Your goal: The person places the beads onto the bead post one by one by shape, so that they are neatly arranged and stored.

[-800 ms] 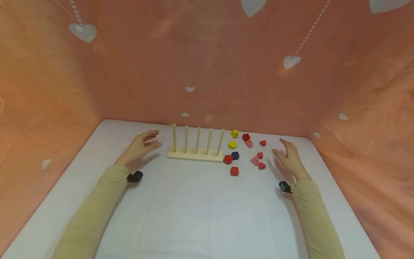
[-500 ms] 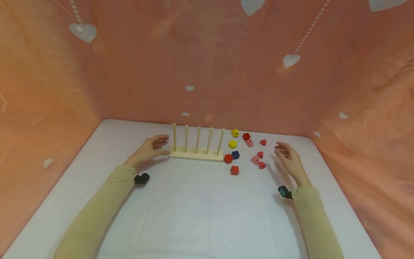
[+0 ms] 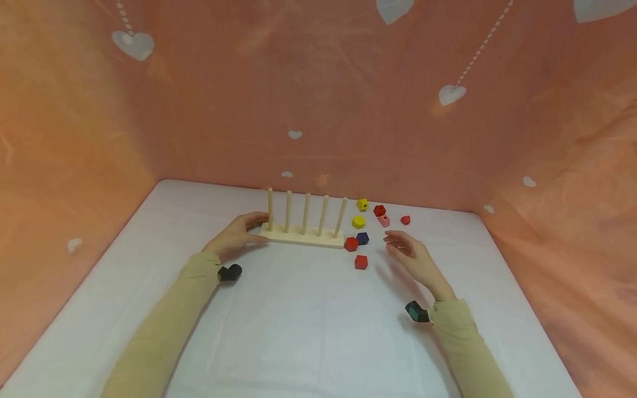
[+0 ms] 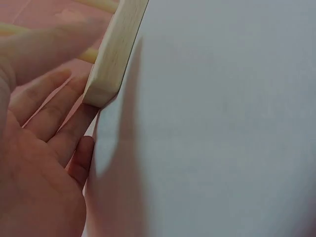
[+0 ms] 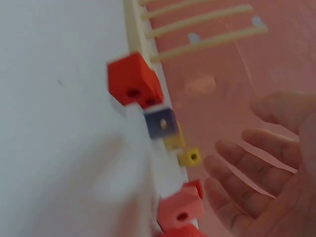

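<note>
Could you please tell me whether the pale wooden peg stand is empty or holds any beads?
Empty: in the head view, the pale wooden stand shows its five pegs bare from tip to base.

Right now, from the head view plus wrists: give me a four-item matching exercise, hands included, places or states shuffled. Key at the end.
Column 1
1. Peg rack
2. Left hand
3. Blue bead
4. Right hand

Column 2
A. Over the right half of the table, nothing in its grasp
B. Has a hole, lies beside a red bead
C. Pale wood, five upright pegs
D. At the rack's left end, thumb on the near side

Pairs: 1-C, 2-D, 3-B, 4-A
</note>
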Available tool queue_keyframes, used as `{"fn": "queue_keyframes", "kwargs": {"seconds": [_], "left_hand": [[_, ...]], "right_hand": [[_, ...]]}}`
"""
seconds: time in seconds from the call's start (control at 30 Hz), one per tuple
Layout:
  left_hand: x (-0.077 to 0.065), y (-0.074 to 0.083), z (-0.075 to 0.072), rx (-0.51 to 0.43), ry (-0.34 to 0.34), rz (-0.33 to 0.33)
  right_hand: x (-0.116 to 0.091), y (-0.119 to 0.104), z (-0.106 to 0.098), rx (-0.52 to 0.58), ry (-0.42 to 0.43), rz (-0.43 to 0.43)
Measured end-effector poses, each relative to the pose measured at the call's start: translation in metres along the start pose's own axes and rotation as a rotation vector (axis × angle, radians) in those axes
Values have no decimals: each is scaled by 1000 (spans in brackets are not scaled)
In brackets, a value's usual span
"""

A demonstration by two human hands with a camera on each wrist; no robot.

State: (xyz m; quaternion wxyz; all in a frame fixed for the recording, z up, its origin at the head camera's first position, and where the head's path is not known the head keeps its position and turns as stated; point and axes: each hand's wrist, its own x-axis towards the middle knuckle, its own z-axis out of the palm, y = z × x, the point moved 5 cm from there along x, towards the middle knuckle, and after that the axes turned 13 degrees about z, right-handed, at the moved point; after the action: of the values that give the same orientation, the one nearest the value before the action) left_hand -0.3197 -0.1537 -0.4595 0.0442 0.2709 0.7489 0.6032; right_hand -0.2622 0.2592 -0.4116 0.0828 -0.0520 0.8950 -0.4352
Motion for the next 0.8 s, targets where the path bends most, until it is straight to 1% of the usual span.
{"fn": "queue_keyframes", "kwargs": {"seconds": [0.1, 0.23, 0.4, 0.57, 0.67, 0.8], "left_hand": [[-1, 0, -1, 17, 7, 15], [-2, 0, -1, 40, 21, 35], [0, 0, 0, 44, 30, 22], [2, 1, 1, 61, 33, 45], [1, 1, 1, 63, 34, 40], [-2, 1, 1, 71, 31, 25]], "right_hand": [[-2, -5, 13, -17, -30, -33], [-3, -8, 26, -31, -79, -49], [-2, -8, 36, -65, -127, -12], [3, -7, 44, -102, -151, 23], [6, -7, 49, -140, -156, 12], [10, -7, 52, -163, -150, -7]]}}
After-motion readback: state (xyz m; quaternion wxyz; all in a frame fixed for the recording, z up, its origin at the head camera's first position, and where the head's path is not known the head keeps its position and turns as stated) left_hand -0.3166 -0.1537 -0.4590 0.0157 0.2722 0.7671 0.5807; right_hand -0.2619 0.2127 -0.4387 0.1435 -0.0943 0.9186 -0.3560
